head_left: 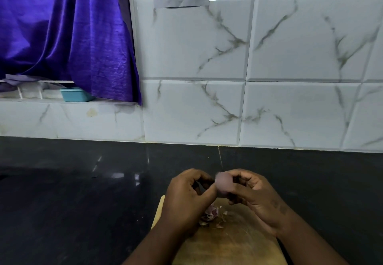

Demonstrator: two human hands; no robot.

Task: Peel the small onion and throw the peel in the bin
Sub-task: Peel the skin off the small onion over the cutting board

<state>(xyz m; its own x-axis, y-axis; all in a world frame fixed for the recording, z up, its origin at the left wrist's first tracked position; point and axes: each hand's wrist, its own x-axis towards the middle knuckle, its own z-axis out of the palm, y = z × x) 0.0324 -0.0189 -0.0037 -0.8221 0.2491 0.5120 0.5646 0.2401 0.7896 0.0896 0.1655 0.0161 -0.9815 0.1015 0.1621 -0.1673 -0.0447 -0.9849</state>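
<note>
A small pale purple onion is held above a wooden cutting board, blurred by motion. My right hand grips it between thumb and fingers. My left hand pinches at its left side with thumb and fingertips. A little pile of purple and papery onion peel lies on the board just below my hands. No bin is in view.
The board sits on a dark, glossy countertop that runs to a white marbled tile wall. At the far left a purple curtain hangs over a ledge holding a small teal tray.
</note>
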